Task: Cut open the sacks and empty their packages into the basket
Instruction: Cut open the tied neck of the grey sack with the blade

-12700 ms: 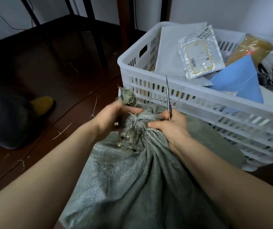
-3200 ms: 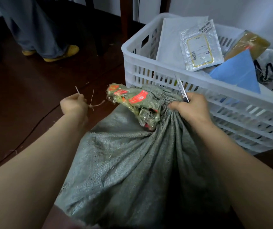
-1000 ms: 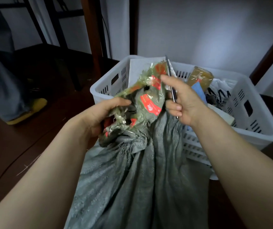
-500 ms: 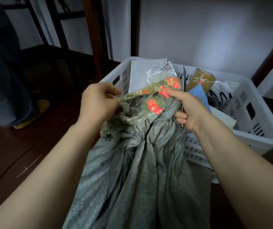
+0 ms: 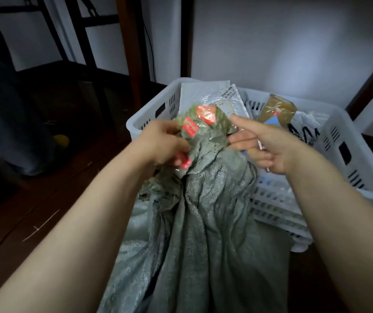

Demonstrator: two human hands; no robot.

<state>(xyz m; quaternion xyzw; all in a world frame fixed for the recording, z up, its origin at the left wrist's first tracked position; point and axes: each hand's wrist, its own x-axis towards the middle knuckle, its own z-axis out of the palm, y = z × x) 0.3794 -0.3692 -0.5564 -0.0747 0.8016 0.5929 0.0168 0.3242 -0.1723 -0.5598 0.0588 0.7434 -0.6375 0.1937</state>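
Observation:
A grey-green woven sack (image 5: 205, 233) stands upright in front of me, leaning against a white plastic basket (image 5: 343, 132). Its bunched mouth (image 5: 203, 125) is wrapped in clear tape with red labels. My left hand (image 5: 160, 143) grips that bunched mouth from the left. On the right side of the mouth, my right hand (image 5: 264, 145) touches it with the index finger and thumb stretched out. The lower fingers of that hand curl round a thin metal cutting tool (image 5: 267, 169), of which only a short end shows.
The basket holds several packages: a white mailer (image 5: 196, 91), a clear bag with a label (image 5: 228, 98), a brown taped parcel (image 5: 275, 109) and a blue one. Another person's trouser legs and yellow shoe (image 5: 61, 140) are at the left on the dark wooden floor. A white wall stands behind.
The cord has come off the sack's neck. Both hands have lifted the taped mouth towards the basket; my left hand has shifted its grip and my right fingers have spread out.

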